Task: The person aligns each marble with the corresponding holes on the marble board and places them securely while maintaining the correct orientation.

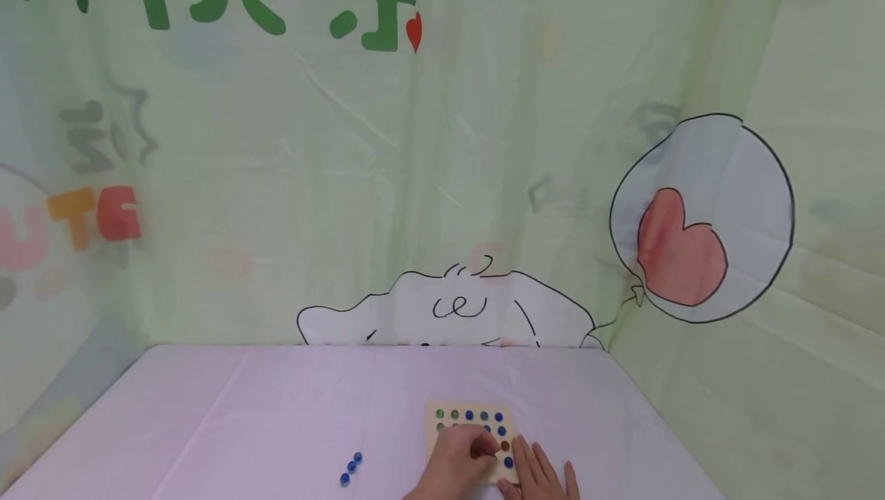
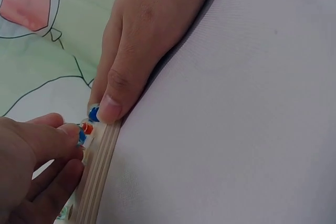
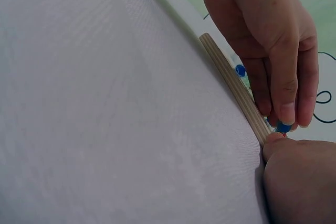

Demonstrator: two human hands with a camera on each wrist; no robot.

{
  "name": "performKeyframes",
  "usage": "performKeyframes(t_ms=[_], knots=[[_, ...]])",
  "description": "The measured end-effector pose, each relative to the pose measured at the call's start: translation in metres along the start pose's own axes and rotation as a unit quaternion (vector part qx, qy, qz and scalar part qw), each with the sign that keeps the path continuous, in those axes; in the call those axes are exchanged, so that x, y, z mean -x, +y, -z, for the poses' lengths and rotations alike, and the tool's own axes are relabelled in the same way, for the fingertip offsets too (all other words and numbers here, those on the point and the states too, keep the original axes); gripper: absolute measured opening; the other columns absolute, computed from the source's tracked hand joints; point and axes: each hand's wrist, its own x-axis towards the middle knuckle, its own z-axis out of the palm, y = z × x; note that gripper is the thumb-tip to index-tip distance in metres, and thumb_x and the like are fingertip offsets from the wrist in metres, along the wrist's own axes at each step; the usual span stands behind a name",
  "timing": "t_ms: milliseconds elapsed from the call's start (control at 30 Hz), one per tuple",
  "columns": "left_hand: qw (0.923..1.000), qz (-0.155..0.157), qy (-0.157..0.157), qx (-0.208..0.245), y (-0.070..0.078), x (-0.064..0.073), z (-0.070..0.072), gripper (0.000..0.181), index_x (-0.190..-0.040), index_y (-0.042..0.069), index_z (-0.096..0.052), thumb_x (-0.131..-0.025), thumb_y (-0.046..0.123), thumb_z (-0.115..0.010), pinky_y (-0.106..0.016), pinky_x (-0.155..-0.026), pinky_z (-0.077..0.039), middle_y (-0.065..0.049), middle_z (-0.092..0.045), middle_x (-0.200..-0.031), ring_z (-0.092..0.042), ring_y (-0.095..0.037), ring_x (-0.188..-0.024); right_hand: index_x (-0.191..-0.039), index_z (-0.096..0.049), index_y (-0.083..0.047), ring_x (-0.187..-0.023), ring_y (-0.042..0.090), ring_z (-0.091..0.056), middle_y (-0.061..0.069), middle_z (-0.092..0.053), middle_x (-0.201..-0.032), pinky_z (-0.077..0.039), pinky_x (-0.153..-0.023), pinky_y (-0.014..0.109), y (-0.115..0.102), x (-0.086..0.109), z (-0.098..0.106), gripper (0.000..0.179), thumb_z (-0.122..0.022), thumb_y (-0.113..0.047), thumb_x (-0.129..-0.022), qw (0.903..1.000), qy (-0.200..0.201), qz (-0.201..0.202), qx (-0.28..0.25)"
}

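Observation:
A square wooden board [image 1: 432, 442] dotted with rows of marbles lies on the table. The left hand [image 1: 456, 458] is over its lower middle, and in the right wrist view it pinches a blue marble [image 3: 284, 127] between thumb and fingers. The right hand [image 1: 539, 473] rests at the board's right edge; in the left wrist view its thumb [image 2: 110, 109] touches the edge beside a seated blue marble [image 2: 94, 114]. An orange-red marble [image 2: 87, 128] sits close to the pinching fingertips. The left hand hides part of the board.
Three loose blue marbles [image 1: 351, 467] lie in a slanted row on the table left of the board. A pale cloth [image 1: 276, 408] covers the table. Behind it hangs a printed green curtain [image 1: 332, 177], and more curtain stands at both sides.

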Motion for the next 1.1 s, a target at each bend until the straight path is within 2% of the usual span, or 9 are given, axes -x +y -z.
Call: performKeyframes(t_ms=[267,567,800,967,1100], knots=[[0.9996,0.017,0.003,-0.021,0.0008,-0.0014,-0.0042,0.019,-0.084,0.019,-0.066,-0.075,0.002,-0.067,-0.017,-0.06,-0.042,0.008,-0.062,-0.074,-0.049,0.001,-0.065,-0.139,-0.029,-0.01,-0.134,0.034,-0.019,0.011,-0.03,-0.144,0.018,-0.097,0.062,0.0001,-0.0001,0.0005,0.117,-0.011,-0.088,-0.054,1.0,-0.007,-0.003,-0.003],[0.9983,-0.005,0.009,-0.057,-0.0012,-0.0013,-0.0068,0.02,-0.084,0.018,-0.066,-0.073,0.0,-0.067,-0.017,-0.059,-0.043,0.008,-0.062,-0.072,-0.048,0.002,-0.063,-0.139,-0.03,-0.01,-0.133,0.034,-0.022,0.011,-0.032,-0.144,0.018,-0.097,0.062,0.001,0.0009,-0.0008,0.118,-0.008,-0.088,-0.053,1.0,0.003,0.0,-0.002],[0.997,-0.004,0.009,-0.077,-0.0016,-0.0015,-0.005,0.019,-0.084,0.017,-0.066,-0.073,0.002,-0.068,-0.017,-0.059,-0.042,0.01,-0.06,-0.071,-0.048,0.002,-0.063,-0.139,-0.031,-0.01,-0.133,0.034,-0.022,0.011,-0.032,-0.144,0.018,-0.097,0.063,0.0022,-0.0012,-0.0026,0.117,-0.01,-0.088,-0.054,1.0,0.0,-0.002,-0.002],[0.9972,0.003,0.01,-0.073,-0.0005,-0.0004,-0.0035,0.017,-0.082,0.017,-0.065,-0.073,0.003,-0.068,-0.017,-0.059,-0.043,0.01,-0.06,-0.07,-0.049,0.002,-0.063,-0.139,-0.031,-0.01,-0.133,0.035,-0.021,0.012,-0.031,-0.144,0.018,-0.097,0.063,0.0039,-0.0028,-0.0025,0.118,-0.011,-0.089,-0.053,1.0,-0.003,0.0,-0.009],[0.9986,0.013,0.006,-0.051,0.0018,0.0009,-0.0014,0.016,-0.083,0.018,-0.065,-0.075,0.004,-0.068,-0.017,-0.059,-0.044,0.011,-0.06,-0.071,-0.049,0.001,-0.063,-0.139,-0.031,-0.01,-0.133,0.035,-0.021,0.012,-0.031,-0.144,0.018,-0.097,0.063,0.0034,-0.0027,-0.0023,0.119,-0.011,-0.089,-0.052,1.0,-0.003,-0.002,-0.007]])
